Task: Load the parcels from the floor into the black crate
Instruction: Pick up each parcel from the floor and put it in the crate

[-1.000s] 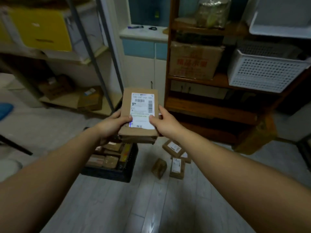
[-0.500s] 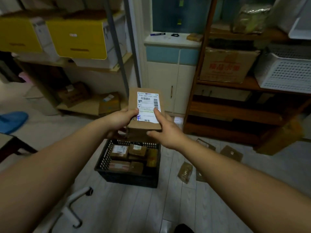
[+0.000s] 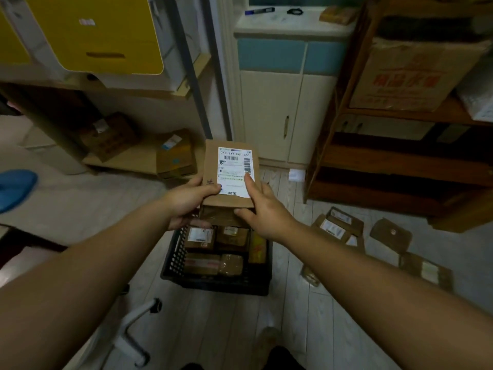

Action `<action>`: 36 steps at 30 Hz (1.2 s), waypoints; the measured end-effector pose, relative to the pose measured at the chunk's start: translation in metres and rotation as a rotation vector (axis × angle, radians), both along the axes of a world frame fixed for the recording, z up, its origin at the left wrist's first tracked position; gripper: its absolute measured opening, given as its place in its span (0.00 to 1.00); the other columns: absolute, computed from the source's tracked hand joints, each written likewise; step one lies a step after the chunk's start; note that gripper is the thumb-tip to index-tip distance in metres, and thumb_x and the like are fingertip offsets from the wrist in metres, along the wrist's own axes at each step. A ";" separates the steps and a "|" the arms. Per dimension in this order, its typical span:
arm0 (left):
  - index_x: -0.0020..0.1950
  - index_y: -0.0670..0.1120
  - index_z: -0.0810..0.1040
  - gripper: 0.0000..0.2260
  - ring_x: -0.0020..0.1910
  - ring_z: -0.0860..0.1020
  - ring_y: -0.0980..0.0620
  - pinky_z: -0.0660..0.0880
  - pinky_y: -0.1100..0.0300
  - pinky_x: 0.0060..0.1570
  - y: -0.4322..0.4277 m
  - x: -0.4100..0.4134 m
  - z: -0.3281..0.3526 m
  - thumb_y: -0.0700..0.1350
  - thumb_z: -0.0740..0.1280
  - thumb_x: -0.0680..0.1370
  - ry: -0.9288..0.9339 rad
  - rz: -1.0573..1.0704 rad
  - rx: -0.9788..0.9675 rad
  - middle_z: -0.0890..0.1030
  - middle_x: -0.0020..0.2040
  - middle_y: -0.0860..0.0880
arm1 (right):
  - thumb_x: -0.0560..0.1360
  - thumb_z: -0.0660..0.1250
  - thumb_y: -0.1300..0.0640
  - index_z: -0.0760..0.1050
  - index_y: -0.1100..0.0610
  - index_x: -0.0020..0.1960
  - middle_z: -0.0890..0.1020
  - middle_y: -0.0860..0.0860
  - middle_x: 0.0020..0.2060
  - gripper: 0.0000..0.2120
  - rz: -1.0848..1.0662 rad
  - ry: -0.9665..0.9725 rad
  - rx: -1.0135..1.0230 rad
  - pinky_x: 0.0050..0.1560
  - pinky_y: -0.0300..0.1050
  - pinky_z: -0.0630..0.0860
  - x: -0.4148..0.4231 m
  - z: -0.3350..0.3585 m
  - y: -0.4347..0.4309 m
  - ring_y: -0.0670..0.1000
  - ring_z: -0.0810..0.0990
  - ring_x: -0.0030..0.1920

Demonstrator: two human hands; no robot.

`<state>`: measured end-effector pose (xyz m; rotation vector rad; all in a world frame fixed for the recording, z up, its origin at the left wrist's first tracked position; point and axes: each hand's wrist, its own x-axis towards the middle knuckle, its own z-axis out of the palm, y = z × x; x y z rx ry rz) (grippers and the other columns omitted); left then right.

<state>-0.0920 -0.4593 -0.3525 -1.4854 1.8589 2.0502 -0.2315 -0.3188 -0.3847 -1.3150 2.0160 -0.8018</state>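
I hold a flat brown cardboard parcel point(image 3: 230, 166) with a white shipping label, face up, above the far end of the black crate point(image 3: 213, 285). My left hand point(image 3: 186, 201) grips its near left corner. My right hand point(image 3: 262, 209) grips the near right edge, with a finger on the label. The crate stands on the floor below and holds several brown parcels point(image 3: 200, 237). More brown parcels point(image 3: 338, 228) lie on the floor to the right of the crate.
A wooden shelf unit point(image 3: 386, 169) stands at the right, a metal rack with cardboard boxes point(image 3: 174, 156) at the left, a white cabinet point(image 3: 277, 116) behind. A white chair base point(image 3: 133, 332) sits near my left forearm. A blue object point(image 3: 14, 186) lies far left.
My view has swung left and down, so the crate now sits directly under the parcel. Both hands keep their hold on the parcel, which hangs lower and nearer the crate.
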 end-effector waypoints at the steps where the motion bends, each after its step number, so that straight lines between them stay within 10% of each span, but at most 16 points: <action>1: 0.60 0.66 0.71 0.17 0.48 0.81 0.47 0.80 0.52 0.37 -0.010 -0.001 -0.001 0.53 0.68 0.73 -0.002 0.004 -0.004 0.80 0.53 0.50 | 0.76 0.63 0.43 0.40 0.43 0.76 0.54 0.50 0.73 0.39 -0.007 -0.022 0.015 0.66 0.46 0.65 -0.002 -0.002 -0.007 0.53 0.63 0.69; 8: 0.58 0.63 0.72 0.18 0.53 0.78 0.44 0.78 0.52 0.43 -0.084 -0.005 -0.010 0.45 0.68 0.73 -0.121 -0.311 0.051 0.80 0.53 0.47 | 0.76 0.64 0.46 0.51 0.48 0.76 0.55 0.54 0.75 0.34 -0.342 -0.152 0.008 0.67 0.46 0.58 -0.028 -0.005 -0.056 0.55 0.58 0.73; 11: 0.61 0.58 0.73 0.19 0.54 0.78 0.43 0.78 0.47 0.50 -0.109 -0.006 -0.022 0.40 0.67 0.74 -0.142 -0.416 0.047 0.80 0.53 0.46 | 0.76 0.64 0.51 0.63 0.51 0.70 0.75 0.54 0.62 0.24 -0.347 -0.205 0.036 0.60 0.54 0.73 -0.016 -0.017 -0.068 0.55 0.76 0.60; 17: 0.68 0.49 0.69 0.23 0.46 0.79 0.48 0.78 0.55 0.40 -0.155 0.001 -0.089 0.43 0.70 0.74 -0.049 -0.188 -0.039 0.75 0.55 0.45 | 0.78 0.61 0.54 0.63 0.50 0.70 0.77 0.51 0.62 0.21 -0.568 -0.339 0.068 0.60 0.57 0.74 0.030 -0.078 -0.090 0.53 0.77 0.59; 24: 0.53 0.45 0.75 0.09 0.39 0.80 0.53 0.79 0.55 0.41 -0.161 0.014 -0.221 0.47 0.66 0.75 -0.120 -0.180 -0.173 0.80 0.43 0.47 | 0.78 0.62 0.58 0.60 0.47 0.71 0.77 0.48 0.62 0.24 -0.615 -0.398 0.129 0.54 0.42 0.77 0.057 -0.193 -0.102 0.48 0.77 0.58; 29: 0.70 0.48 0.59 0.29 0.47 0.72 0.54 0.73 0.67 0.37 -0.143 0.027 -0.326 0.37 0.69 0.73 -0.189 -0.045 -0.116 0.73 0.61 0.45 | 0.77 0.64 0.61 0.52 0.47 0.75 0.72 0.47 0.65 0.33 -0.519 -0.367 0.250 0.59 0.40 0.73 0.062 -0.296 -0.109 0.48 0.74 0.61; 36: 0.75 0.55 0.56 0.34 0.61 0.72 0.42 0.75 0.51 0.54 -0.124 0.033 -0.474 0.38 0.67 0.74 -0.352 -0.183 -0.041 0.71 0.66 0.44 | 0.78 0.63 0.55 0.44 0.43 0.76 0.68 0.56 0.66 0.36 -0.414 -0.290 0.502 0.59 0.47 0.74 0.052 -0.437 -0.096 0.54 0.75 0.59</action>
